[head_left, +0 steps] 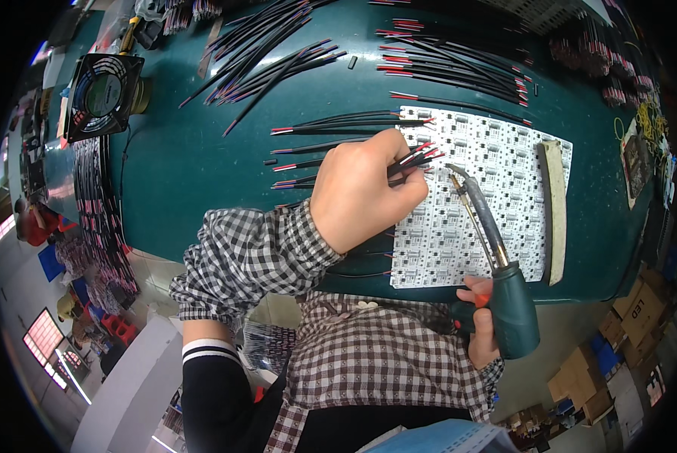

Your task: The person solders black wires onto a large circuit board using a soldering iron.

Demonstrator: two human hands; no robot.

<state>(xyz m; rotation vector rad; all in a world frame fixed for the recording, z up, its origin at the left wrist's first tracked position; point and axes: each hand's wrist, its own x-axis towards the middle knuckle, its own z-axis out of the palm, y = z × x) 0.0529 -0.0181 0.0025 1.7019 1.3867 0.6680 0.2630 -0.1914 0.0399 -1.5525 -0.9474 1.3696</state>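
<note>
My left hand [369, 185] pinches several black cables [408, 167] whose red and white wire ends point right, over the left part of a white circuit board panel [470, 249]. In my right hand [485, 332] is a green soldering gun [515, 313], its fingers wrapped round the handle near a red trigger. The gun's bent tip and thin feed tube reach up and left, close to the wire ends; whether they touch cannot be made out. More cables [301, 164] lie along the panel's left edge, partly hidden behind my left hand.
A pale bar [552, 211] lies across the panel's right side. Bundles of cables [459, 64] cover the far side of the green table [195, 174]. At the left stands a black fan [103, 97]. Yellow wire [650, 124] sits at the right edge, with cardboard boxes [636, 317] below.
</note>
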